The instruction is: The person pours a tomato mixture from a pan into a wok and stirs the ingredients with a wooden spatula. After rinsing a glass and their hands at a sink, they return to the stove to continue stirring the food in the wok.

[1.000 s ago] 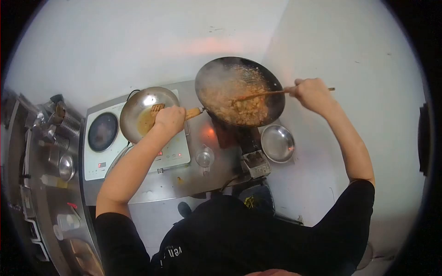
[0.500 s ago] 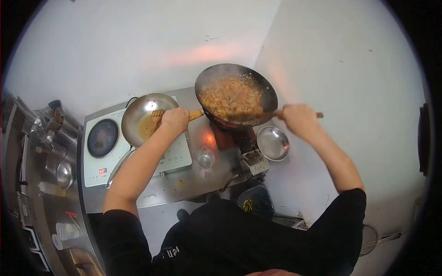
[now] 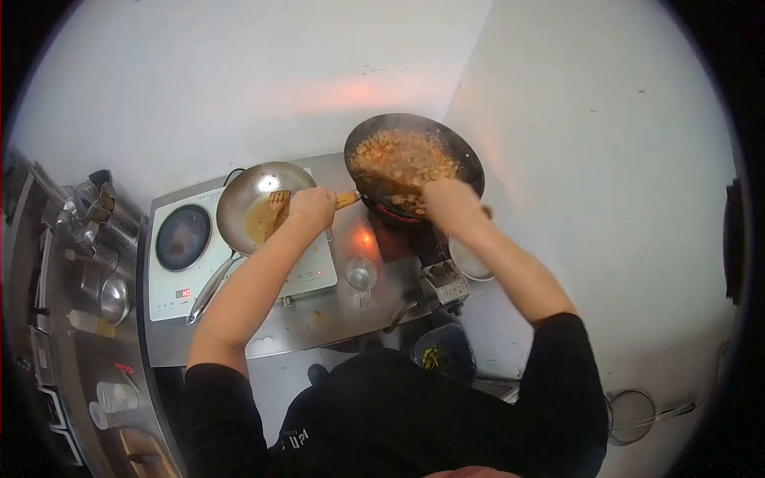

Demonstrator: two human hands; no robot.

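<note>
A black wok (image 3: 472, 163), tilted over the burner, holds chopped browned food (image 3: 414, 151), with some steam rising. My left hand (image 3: 313, 209) is closed around its wooden handle (image 3: 347, 199). In my right hand (image 3: 453, 205), over the wok's near right side, is a wooden spatula (image 3: 382, 183) whose blade reaches into the food. Motion blurs the blade. Behind my left wrist sits a steel pan (image 3: 239, 195) with yellowish liquid, and a slotted wooden spatula (image 3: 277, 203) rests in it.
The steel pan stands on a white induction cooktop (image 3: 169, 299) beside a black hot plate (image 3: 183, 239). A clear measuring jug (image 3: 361, 276) is on the steel counter. A metal bowl (image 3: 470, 261) lies partly under my right forearm. Below is a bin (image 3: 458, 354).
My right hand has swung left and inward, pushing the spatula across the wok towards its left side. The food has shifted up and right. My left hand keeps its hold on the handle.
</note>
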